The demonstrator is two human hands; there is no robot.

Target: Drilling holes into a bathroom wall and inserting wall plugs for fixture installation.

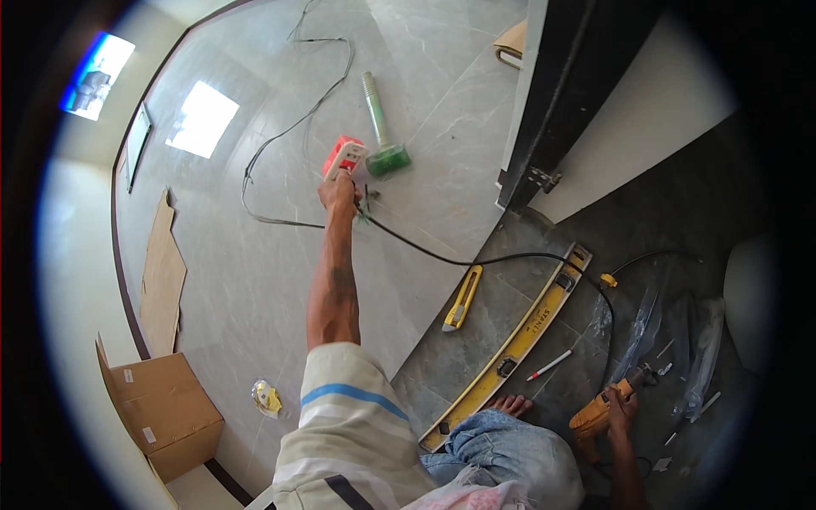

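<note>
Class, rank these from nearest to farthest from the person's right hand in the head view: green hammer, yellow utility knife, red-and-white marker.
From the right hand:
1. Red-and-white marker: just to its upper left.
2. Yellow utility knife: farther left, on the dark floor.
3. Green hammer: upper left, on the pale floor.

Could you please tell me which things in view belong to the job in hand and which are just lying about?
Seemingly in use:
power tool, in the right hand
socket block, at the left hand
black cable, leading from the left hand

Apparently just lying about:
green hammer
yellow knife
level
pen
cardboard box
</note>
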